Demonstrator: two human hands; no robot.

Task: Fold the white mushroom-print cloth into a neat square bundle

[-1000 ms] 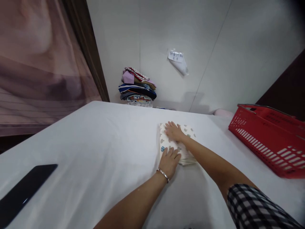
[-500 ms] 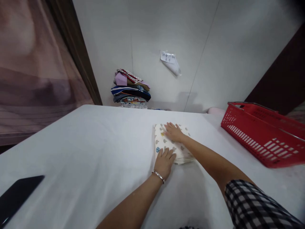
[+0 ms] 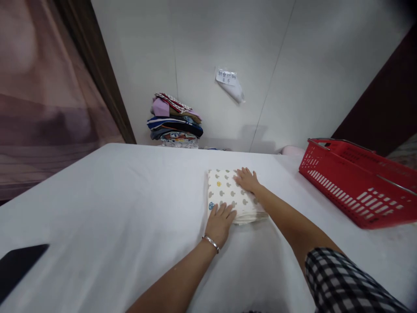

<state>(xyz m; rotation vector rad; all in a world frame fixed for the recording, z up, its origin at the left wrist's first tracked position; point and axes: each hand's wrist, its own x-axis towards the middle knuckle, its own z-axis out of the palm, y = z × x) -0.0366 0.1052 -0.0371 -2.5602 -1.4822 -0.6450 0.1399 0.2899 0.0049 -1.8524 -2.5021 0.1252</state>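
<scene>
A folded white cloth [image 3: 228, 191] with grey mushroom prints, plus a yellow and a blue one, lies in a thick square on the white-covered table [image 3: 130, 208]. Its layered edges show at the front right. My left hand [image 3: 220, 224], with a silver bracelet at the wrist, rests flat on the cloth's near left corner, fingers spread. At the far right side of the cloth, my right hand [image 3: 248, 179] lies flat on top, its fingers apart. Neither hand grips anything.
A red plastic basket [image 3: 352, 182] stands on the table at the right. Beyond the far edge, a pile of folded clothes [image 3: 176, 121] leans by the wall. A dark flat object [image 3: 21, 265] lies at the near left. A labelled plastic bag [image 3: 230, 84] hangs on the wall.
My right hand has slid rightward over the cloth, uncovering more of its print. My left hand stays at the near left corner. The whole view has shifted slightly.
</scene>
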